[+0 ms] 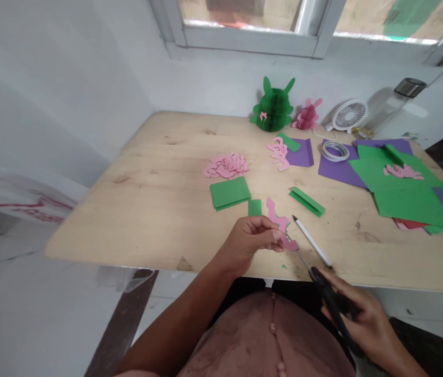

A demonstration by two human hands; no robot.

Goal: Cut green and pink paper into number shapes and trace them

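Observation:
My left hand point(255, 241) pinches a curvy pink paper piece point(272, 209) near the front edge of the table; a thin green edge shows at the pink piece. In my right hand point(363, 314) are black-handled scissors point(329, 298), their blades pointing up and left, with the tip at the lower end of the pink piece. A white pen point(311, 241) lies just right of the paper. Beside my left hand is a small green paper square point(255, 208), and a folded green sheet point(230, 192) rests behind it.
Pink cutouts point(227, 165) lie mid-table. A folded green strip point(307, 201), purple paper point(300, 153), a tape roll point(335, 151) and green sheets point(406, 188) are to the right. Along the wall stand green point(274, 110) and pink paper figures point(307, 115), a fan point(349, 115) and a bottle point(390, 107).

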